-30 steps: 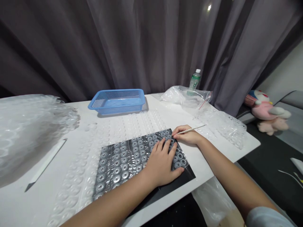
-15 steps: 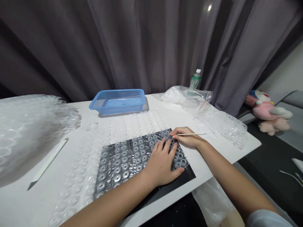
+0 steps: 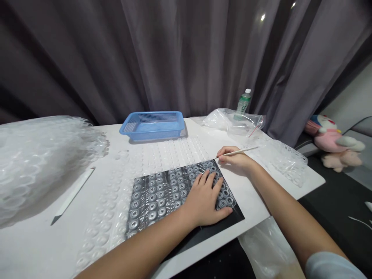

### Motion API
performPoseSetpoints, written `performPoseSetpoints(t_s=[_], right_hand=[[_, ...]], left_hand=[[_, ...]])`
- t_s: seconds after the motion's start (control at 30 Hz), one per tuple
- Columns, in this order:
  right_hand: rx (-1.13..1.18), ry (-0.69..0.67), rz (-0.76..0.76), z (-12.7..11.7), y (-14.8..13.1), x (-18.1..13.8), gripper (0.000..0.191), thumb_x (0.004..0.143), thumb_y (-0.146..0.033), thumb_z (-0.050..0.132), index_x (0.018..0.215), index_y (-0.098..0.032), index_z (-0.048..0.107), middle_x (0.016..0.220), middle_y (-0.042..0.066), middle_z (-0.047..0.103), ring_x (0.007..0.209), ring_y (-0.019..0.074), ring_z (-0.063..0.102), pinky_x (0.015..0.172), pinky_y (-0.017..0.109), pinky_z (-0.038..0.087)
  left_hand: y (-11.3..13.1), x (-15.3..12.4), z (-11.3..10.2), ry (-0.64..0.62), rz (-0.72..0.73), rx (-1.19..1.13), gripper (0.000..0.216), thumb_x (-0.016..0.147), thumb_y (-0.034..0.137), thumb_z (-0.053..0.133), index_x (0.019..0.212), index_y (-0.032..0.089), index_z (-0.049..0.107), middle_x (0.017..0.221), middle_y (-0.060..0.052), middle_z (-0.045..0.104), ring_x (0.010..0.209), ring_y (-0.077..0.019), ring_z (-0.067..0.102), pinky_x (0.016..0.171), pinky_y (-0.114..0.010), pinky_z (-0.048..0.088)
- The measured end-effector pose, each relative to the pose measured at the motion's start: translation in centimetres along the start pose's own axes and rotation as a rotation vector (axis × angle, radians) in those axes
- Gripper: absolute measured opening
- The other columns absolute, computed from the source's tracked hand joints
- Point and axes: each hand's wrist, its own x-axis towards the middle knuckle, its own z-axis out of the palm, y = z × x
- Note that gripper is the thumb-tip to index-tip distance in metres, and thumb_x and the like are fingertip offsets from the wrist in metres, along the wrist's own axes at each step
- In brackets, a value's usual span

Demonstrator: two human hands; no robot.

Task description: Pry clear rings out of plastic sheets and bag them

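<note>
A clear plastic sheet of round blisters (image 3: pixel 162 193) lies over a black mat (image 3: pixel 215 226) on the white table (image 3: pixel 255 205). My left hand (image 3: pixel 207 201) rests flat on the sheet's right part, fingers spread. Just past the mat's far right corner, my right hand (image 3: pixel 234 158) pinches a thin pale stick (image 3: pixel 242 151), whose tip points left at the corner.
A blue mesh basket (image 3: pixel 152 124) stands at the back. A big heap of blister sheets (image 3: pixel 37 159) fills the left, with a white blade-like tool (image 3: pixel 74 193) beside it. Plastic bags (image 3: pixel 232 120), a bottle (image 3: pixel 243 101) and more blister sheets (image 3: pixel 283 159) lie on the right. A plush toy (image 3: pixel 334 141) sits off-table.
My right hand with the stick has lifted back off the sheet to just beyond the mat's corner. The left hand stays pressed on the sheet. The view shifted slightly.
</note>
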Motion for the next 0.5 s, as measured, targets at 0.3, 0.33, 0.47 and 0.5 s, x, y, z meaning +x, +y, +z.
performPoseSetpoints(t_s=[0.3,0.33,0.47,0.5], right_hand=[[-0.092,-0.060,-0.015,0.7,1.4,0.9,0.024,0.061,-0.032,0.076,0.073,-0.014,0.067,0.079,0.005,0.068,0.073,0.0141,0.060,0.070,0.029,0.048],[-0.096,-0.061,-0.013,0.7,1.4,0.9,0.023,0.061,-0.032,0.076,0.072,-0.014,0.067,0.080,0.005,0.068,0.074,0.0144,0.060,0.071,0.029,0.048],[-0.119,-0.063,-0.020,0.7,1.3,0.8,0.022,0.061,-0.032,0.075,0.073,-0.014,0.068,0.080,0.006,0.069,0.075,0.0154,0.061,0.071,0.030,0.049],[-0.124,-0.063,-0.022,0.8,1.3,0.8,0.022,0.062,-0.032,0.074,0.073,-0.014,0.068,0.081,0.006,0.069,0.075,0.0156,0.062,0.071,0.030,0.049]], left_hand=[[-0.1,-0.2,0.5,-0.016,0.008,0.020,0.088,0.078,0.073,0.035,0.145,0.017,0.027,0.151,-0.018,0.021,0.141,-0.0364,0.011,0.114,-0.053,0.013],[-0.1,-0.2,0.5,-0.017,0.008,0.023,0.088,0.078,0.073,0.035,0.145,0.017,0.027,0.151,-0.019,0.021,0.141,-0.0365,0.011,0.114,-0.053,0.012],[-0.1,-0.1,0.6,-0.008,0.016,0.029,0.088,0.078,0.073,0.036,0.145,0.017,0.027,0.151,-0.018,0.022,0.141,-0.0363,0.012,0.114,-0.053,0.013],[-0.2,-0.1,0.6,-0.007,0.018,0.031,0.088,0.078,0.073,0.036,0.145,0.017,0.027,0.151,-0.017,0.022,0.141,-0.0363,0.012,0.114,-0.052,0.013]])
